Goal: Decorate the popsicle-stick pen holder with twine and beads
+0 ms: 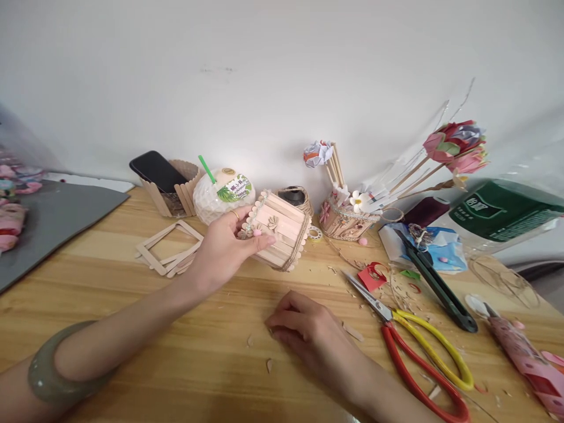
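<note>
We see the left hand [224,247] reaching forward over the wooden table [132,329], fingers closed around a small popsicle-stick box [282,229]. The box is held tilted, lifted just off the table, with twine wrapped round its right end and small flower decorations on the near face. Thumb and fingers grip its left edge. A grey-green bangle [53,370] sits on the left forearm.

The right hand [304,329] rests palm-down on the table, below the box and apart from it. Its fingers are curled loosely, tips touching the tabletop; we cannot tell whether anything lies beneath them. Small wood chips are scattered just beside it.

To the right of that hand lie scissors [423,352] with one red and one yellow handle, blades pointing up-left. Beyond them lies a dark utility knife [436,288], angled across the table.

Behind the box, near the wall: a coconut drink [218,197] with a green straw, a stick-built holder [176,194] with a black phone [156,170] leaning in it, and a spool of twine [295,197]. A flat stick frame [170,247] lies left of the held box. To the right stands a decorated stick pot [346,220] holding sticks and paper flowers [458,147].
</note>
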`<state>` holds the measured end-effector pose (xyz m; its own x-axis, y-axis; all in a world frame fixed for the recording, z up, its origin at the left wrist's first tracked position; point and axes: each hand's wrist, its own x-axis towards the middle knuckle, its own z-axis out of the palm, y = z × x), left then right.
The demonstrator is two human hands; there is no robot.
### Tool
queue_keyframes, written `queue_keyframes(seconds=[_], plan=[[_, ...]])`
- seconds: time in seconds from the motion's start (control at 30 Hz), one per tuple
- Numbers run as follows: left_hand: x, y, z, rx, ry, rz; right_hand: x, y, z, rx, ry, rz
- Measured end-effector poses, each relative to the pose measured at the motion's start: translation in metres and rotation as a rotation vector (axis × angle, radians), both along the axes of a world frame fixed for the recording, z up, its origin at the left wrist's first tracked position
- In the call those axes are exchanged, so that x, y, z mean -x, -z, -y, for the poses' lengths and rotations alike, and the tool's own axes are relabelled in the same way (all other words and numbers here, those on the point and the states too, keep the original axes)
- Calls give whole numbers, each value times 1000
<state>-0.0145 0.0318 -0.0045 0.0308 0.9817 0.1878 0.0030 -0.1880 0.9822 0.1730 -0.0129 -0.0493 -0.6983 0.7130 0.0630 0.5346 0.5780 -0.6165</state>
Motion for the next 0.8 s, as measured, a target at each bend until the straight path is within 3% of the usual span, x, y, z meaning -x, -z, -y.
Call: queue_keyframes(seconds=[0.23, 0.4, 0.5, 0.63, 0.8], plan=[[-2, -3, 3, 33, -1, -71, -2, -3, 3, -126, -55, 53], [-3, -3, 6, 26, 38, -155, -16, -29, -5, -52, 12, -313], [-8, -5, 10, 67, 101, -220, -27, -50, -11, -222, 144, -459], [-16, -6, 20, 135, 199, -208, -35, -60, -14, -424, 206, -424], [-21, -4, 30, 167, 287, -203, -34, -57, -11, -388, 159, -369]])
